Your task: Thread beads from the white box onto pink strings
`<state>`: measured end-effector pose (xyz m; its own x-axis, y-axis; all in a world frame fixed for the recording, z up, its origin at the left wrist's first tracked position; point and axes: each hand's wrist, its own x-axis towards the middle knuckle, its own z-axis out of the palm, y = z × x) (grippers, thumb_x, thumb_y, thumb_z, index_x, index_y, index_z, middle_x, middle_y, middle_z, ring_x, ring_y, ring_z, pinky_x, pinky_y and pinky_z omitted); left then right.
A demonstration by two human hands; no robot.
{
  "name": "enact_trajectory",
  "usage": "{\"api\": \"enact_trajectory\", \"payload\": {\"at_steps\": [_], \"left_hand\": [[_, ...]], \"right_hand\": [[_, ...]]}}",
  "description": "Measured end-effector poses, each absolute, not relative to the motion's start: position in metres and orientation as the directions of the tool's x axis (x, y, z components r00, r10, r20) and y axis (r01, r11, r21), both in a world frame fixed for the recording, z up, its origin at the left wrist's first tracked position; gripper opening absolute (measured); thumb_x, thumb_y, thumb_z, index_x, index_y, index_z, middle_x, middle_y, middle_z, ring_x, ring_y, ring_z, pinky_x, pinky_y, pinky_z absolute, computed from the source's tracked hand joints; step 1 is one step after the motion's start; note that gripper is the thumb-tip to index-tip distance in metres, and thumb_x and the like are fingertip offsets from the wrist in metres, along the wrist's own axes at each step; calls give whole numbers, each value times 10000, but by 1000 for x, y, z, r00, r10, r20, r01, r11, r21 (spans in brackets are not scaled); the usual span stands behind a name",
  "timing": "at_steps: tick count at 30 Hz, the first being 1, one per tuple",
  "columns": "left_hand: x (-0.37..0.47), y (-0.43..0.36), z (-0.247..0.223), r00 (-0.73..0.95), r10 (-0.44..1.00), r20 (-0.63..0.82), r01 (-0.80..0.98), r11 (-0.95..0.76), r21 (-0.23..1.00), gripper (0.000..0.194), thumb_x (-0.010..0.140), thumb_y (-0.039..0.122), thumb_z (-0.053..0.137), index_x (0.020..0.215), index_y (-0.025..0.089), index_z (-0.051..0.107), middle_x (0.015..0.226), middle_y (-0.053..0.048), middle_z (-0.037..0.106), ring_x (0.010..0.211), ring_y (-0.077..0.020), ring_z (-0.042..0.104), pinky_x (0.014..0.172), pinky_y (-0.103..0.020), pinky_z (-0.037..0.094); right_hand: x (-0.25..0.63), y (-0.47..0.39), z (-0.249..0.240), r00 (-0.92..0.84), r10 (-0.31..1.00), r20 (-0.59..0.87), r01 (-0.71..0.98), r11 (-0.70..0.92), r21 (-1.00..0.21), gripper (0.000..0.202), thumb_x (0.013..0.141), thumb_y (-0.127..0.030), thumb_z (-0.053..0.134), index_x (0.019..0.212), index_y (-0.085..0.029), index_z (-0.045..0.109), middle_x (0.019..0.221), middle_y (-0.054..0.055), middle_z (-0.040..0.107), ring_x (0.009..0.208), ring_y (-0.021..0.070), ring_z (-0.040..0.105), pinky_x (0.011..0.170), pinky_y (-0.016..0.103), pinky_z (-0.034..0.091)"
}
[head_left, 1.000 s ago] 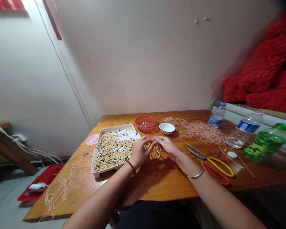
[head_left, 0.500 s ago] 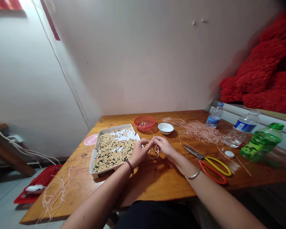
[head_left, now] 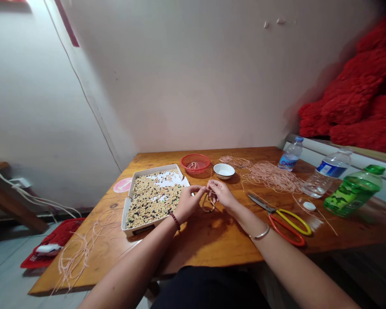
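Note:
My left hand (head_left: 189, 201) and my right hand (head_left: 221, 193) meet over the table, fingertips pinched close together on the thin cord of a beaded bracelet (head_left: 208, 210). The bracelet's loop of light beads hangs below my fingers, partly hidden by the right hand. A short cord end sticks up above the fingertips. Just left of my left hand lies a shallow white box (head_left: 125, 219) full of small beads (head_left: 154, 201), mostly cream with dark ones mixed in. Beyond the hands stand a red plastic basket (head_left: 195, 171) with a beaded string inside and a white bowl (head_left: 224, 172).
Scissors (head_left: 270, 210) with yellow and orange handles lie to the right. Behind them spreads a tangle of pink cord (head_left: 273, 177). Several bottles, one a green bottle (head_left: 354, 191), line the right side near a white cap (head_left: 309, 206). Loose cords (head_left: 73, 257) cover the left corner.
My fingertips have drawn slightly apart on the cord, and the right hand's fingers are more curled. The bracelet still hangs below. The view has shifted slightly.

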<state>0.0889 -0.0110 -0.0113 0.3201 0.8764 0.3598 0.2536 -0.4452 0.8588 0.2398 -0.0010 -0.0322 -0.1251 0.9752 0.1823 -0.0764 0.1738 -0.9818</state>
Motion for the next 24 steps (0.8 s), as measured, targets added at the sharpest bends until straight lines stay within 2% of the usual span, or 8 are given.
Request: {"api": "enact_trajectory", "payload": {"at_steps": [4,7,10,14,19,24], "left_hand": [[90,-8,-15,276,886,372,221,-435,873,329,789,447,595,754,138,702,783,-77,710,746,-189,645,723,-273,470],[92,-5,-19,249,916,314,81,-343,936,321,729,438,672,828,135,631,788,-78,698,711,-168,645,660,-252,476],[92,-4,-20,294,932,212,-13,-218,976,386,682,426,724,890,143,563,731,-60,687,618,-136,625,552,-209,440],[89,-3,-18,336,931,143,17,-158,987,409,655,428,746,870,136,555,700,-42,667,555,-103,582,497,-187,409],[88,-2,-15,359,925,126,53,-155,986,429,638,456,749,860,122,598,756,-58,674,583,-108,587,512,-201,431],[89,-3,-13,457,875,159,72,-215,974,372,704,483,684,813,128,667,775,-59,695,603,-121,597,553,-220,442]], "right_hand": [[240,-1,-33,-131,973,188,-83,179,-980,419,750,-603,514,697,-188,487,501,-33,537,320,61,408,315,187,290],[240,-2,-32,-140,972,189,-87,178,-980,418,754,-602,511,699,-188,486,501,-33,541,325,61,404,320,186,296],[240,-3,-30,-148,972,182,-92,170,-981,417,749,-598,524,689,-188,482,491,-34,537,329,61,402,327,185,294],[240,-4,-28,-151,972,182,-107,167,-980,417,749,-600,533,684,-191,484,489,-32,535,335,63,400,342,193,291],[240,-5,-27,-165,967,193,-108,177,-978,420,742,-612,536,686,-199,480,451,-47,496,341,69,389,355,200,282],[240,-6,-27,-170,964,206,-111,189,-976,411,759,-605,525,696,-201,485,460,-47,484,350,74,394,365,207,276]]}}
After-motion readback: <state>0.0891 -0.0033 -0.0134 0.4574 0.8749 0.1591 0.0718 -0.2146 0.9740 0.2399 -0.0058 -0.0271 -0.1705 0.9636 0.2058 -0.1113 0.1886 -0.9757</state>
